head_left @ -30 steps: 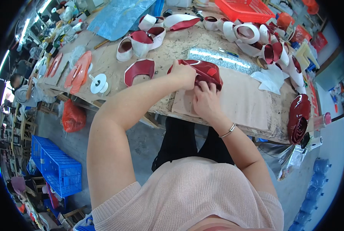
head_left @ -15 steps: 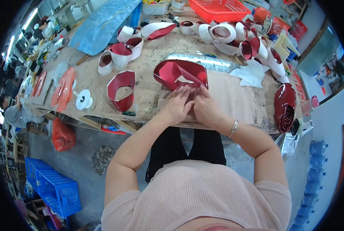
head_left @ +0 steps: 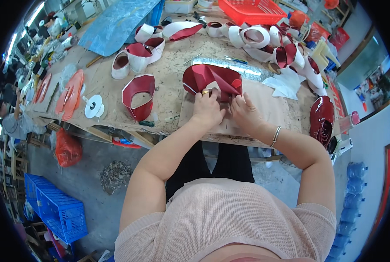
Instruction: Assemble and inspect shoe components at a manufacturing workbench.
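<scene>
A dark red shoe upper (head_left: 195, 83), bent into a loop with a folded flap across it, lies before me on a tan sheet (head_left: 269, 102). My left hand (head_left: 209, 107) is closed on its near edge, with a ring on one finger and the fingertips partly hidden by the fold. Beside it, my right hand (head_left: 246, 113) pinches the near right corner of the same upper, thumb raised and a silver bangle at the wrist. A small gap separates the two hands. To the left stands another dark red looped upper (head_left: 138, 111), touched by neither hand.
Several white-and-red uppers (head_left: 255, 37) line the table's far side. A blue sheet (head_left: 116, 26) and a red basket (head_left: 251, 11) are at the back. Nested glossy dark red pieces (head_left: 322, 118) lie at the right edge, a white spool (head_left: 94, 106) at left. A blue crate (head_left: 62, 209) is on the floor.
My hands, close together before, have moved apart along the near edge. The upper has shifted slightly right, and its flap is folded differently. The whole view has turned a little.
</scene>
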Tool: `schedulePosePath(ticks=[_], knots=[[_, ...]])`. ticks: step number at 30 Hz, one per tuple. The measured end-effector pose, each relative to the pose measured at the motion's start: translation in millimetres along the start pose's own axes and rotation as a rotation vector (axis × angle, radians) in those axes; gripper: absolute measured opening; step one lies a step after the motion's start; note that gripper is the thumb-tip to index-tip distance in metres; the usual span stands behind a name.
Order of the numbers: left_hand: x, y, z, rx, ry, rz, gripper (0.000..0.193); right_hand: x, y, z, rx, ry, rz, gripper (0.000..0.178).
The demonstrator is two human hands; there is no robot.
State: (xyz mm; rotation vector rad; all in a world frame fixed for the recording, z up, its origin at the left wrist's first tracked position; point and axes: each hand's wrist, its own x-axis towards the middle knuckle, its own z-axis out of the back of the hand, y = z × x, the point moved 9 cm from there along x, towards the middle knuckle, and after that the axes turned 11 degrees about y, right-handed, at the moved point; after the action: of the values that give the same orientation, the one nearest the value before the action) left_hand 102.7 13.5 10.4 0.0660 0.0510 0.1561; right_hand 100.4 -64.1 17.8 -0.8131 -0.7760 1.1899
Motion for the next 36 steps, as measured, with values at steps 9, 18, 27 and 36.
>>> schedulePosePath(ticks=[9,18,27,36], knots=[[-20.4,-21.0,8.8,-0.15,-0.217,-0.066,0.052,6.8,-87.9,-73.3,1.786,-0.14,-0.433,0.065],[-4.3,-35.2,9.3,-0.38,-0.379,-0.226,0.043,-6.2,-97.1,-57.4,1.202,-0.363,-0.701,0.082],[31.6,-67.3,27.8,0.215,-0.3,-0.296,0.017,26.9,-79.1,-18.3,0.345,-0.086,-0.101,0.058],[-27.9,-70.0,39.7,0.521,-0.655,-0.561,0.013,7.6,-64.9,-24.6,0.537,-0.03,0.01,0.045]])
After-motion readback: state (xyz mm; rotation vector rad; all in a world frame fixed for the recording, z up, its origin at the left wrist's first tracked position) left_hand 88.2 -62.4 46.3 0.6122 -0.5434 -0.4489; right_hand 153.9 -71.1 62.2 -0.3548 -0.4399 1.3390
